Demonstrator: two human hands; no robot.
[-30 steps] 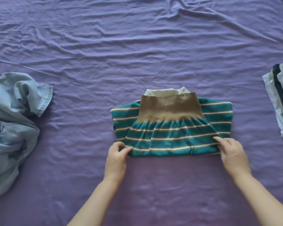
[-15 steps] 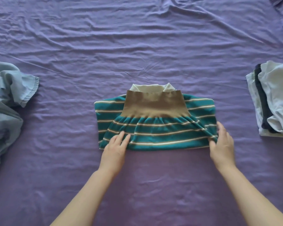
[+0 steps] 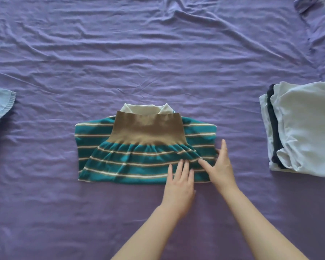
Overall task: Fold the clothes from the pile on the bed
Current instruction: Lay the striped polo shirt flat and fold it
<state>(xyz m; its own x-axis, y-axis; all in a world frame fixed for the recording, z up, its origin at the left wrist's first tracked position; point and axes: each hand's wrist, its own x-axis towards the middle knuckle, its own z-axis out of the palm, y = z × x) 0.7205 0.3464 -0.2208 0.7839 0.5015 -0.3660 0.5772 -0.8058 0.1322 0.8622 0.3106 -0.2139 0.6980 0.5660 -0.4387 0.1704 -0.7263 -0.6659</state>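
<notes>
Covering the whole view: a wrinkled purple bedsheet (image 3: 158, 53), with no other part of the room visible. Lying flat near the centre of the sheet: a folded teal striped garment (image 3: 131, 162), with a brown ribbed band (image 3: 148, 131) folded over its upper middle and a cream collar (image 3: 144, 108) protruding past the far edge. Long axis running left to right; collar pointing away from the person, folded near edge facing the wrists. Stacked at the right edge, well apart from the garment: folded pale and dark clothes (image 3: 304, 128). Showing at the left edge: a corner of light blue denim (image 3: 0, 106), less of it in view than half a second ago, more of the right stack in view. Moved since then: left hand (image 3: 180, 186), from the garment's near-left corner across to the near-right part, just beside the right hand (image 3: 220, 169). Left hand flat, fingers straight and close together, pressing the fabric. Right hand spread, thumb apart, resting on the right end, pinching nothing.
</notes>
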